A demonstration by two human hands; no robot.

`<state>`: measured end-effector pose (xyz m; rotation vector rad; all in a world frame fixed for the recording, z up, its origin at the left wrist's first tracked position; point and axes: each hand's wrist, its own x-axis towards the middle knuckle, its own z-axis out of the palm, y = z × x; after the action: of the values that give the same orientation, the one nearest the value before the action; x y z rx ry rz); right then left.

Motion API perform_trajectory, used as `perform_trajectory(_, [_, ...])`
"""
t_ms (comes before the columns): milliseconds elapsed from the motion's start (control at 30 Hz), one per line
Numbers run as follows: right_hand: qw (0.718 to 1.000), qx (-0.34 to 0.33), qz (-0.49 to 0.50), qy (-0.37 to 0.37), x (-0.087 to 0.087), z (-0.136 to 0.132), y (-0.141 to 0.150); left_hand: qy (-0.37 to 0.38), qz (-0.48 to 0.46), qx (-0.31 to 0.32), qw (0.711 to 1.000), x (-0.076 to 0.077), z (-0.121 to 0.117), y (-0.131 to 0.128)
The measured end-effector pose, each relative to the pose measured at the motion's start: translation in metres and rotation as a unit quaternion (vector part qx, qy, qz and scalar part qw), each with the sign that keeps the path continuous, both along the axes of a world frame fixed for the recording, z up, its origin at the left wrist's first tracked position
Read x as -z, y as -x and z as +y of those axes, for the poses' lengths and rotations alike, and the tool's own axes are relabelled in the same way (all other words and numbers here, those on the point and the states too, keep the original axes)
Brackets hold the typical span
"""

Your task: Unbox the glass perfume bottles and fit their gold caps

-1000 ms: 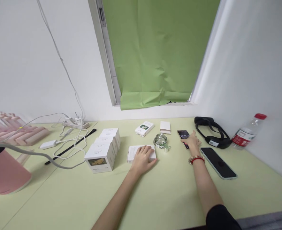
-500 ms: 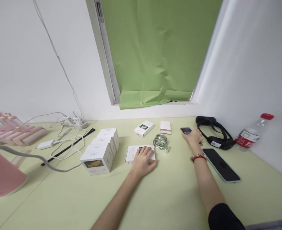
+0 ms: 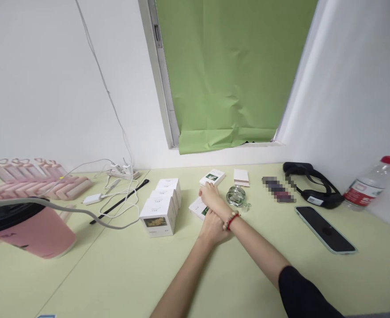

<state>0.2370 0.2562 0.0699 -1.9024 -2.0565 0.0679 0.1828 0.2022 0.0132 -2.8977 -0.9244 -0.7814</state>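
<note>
My right hand [image 3: 210,197] is crossed over my left wrist, its fingers stretched toward a small white box with a green picture [image 3: 212,177] and reaching its near edge. A red bead bracelet sits on that wrist. My left hand [image 3: 213,229] rests on a flat white box [image 3: 197,208]; its fingers are hidden under my right wrist. A round glass bottle [image 3: 236,195] stands just right of both hands.
A row of white cartons [image 3: 162,206] stands left of the hands. A pink cup [image 3: 32,229], cables and a power strip [image 3: 122,170] lie far left. To the right are a pale card box [image 3: 241,177], a blurred-out phone [image 3: 277,189], a dark phone [image 3: 325,229], a black headset [image 3: 310,185] and a water bottle [image 3: 369,183].
My right hand left the phone at the right and swung left across my left wrist to the small white box. The view shifted, so everything sits further right.
</note>
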Motion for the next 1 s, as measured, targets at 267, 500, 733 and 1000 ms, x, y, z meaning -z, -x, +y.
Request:
perform_trajectory(267, [0.993,0.077,-0.069,0.053,0.024,0.038,0.003,-0.025,0.003,-0.038,0.999,0.008,0.003,0.000])
perform_trajectory(500, [0.992,0.084,-0.067,0.062,0.031,0.036,-0.010,-0.025,0.010,-0.011,1.000,0.016,0.012,-0.001])
perform_trajectory(733, [0.993,0.036,-0.040,-0.108,0.004,-0.017,-0.024,-0.038,0.019,0.040,0.998,0.014,0.027,0.012])
perform_trajectory(1000, [0.927,-0.100,0.073,-0.355,0.034,-0.069,-0.084,-0.038,-0.057,-0.049,0.996,0.012,0.031,0.026])
